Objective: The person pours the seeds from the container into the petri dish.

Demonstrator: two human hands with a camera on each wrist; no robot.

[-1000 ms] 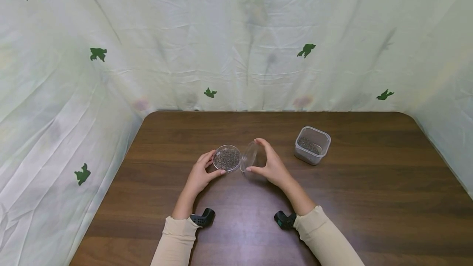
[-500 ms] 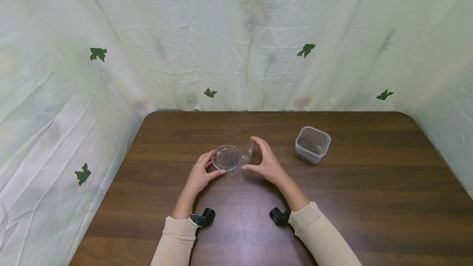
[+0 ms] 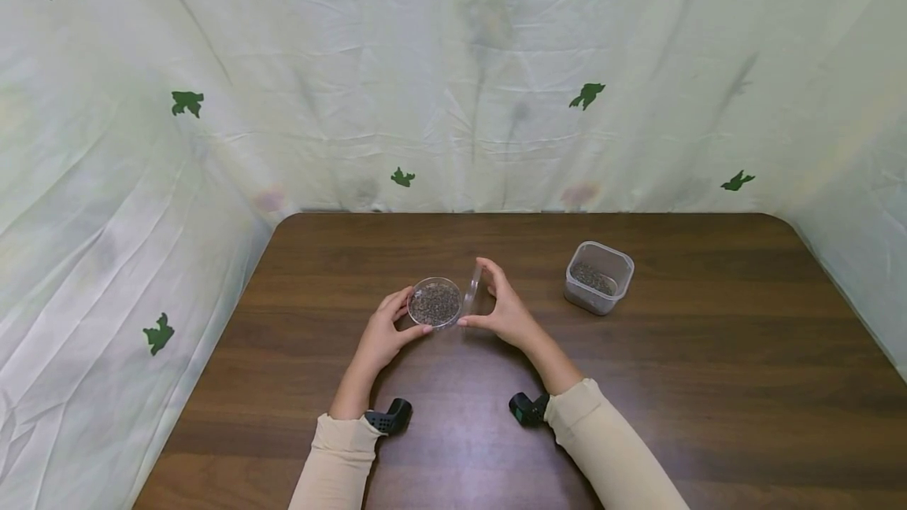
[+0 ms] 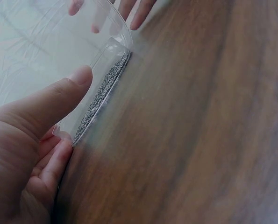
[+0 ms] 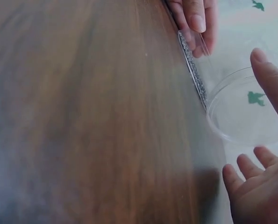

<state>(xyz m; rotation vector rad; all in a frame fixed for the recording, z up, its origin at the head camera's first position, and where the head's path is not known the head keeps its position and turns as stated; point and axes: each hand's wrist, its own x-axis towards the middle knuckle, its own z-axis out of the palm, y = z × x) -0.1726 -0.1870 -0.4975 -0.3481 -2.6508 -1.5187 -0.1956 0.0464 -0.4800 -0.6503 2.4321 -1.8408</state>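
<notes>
A clear round petri dish (image 3: pixel 435 303) lies on the table, holding a layer of dark grey granules. My left hand (image 3: pixel 381 335) grips its left side, thumb at the near edge and fingers at the far side. In the left wrist view the granules show through the side of the dish (image 4: pixel 101 98). My right hand (image 3: pixel 512 315) holds the clear round lid (image 3: pixel 472 290) by its edge between thumb and finger. That lid stands nearly upright at the dish's right rim; in the right wrist view the lid (image 5: pixel 237 119) is seen close to the dish (image 5: pixel 193 67), contact unclear.
A square clear plastic container (image 3: pixel 599 278) with some of the same grey granules stands to the right, beyond my right hand. The brown wooden table (image 3: pixel 708 352) ends at a pale cloth backdrop (image 3: pixel 425 85) with green bird prints.
My right hand has moved left with the lid, which has swung from a backward lean to nearly upright beside the dish. My left hand and the dish have stayed in place.
</notes>
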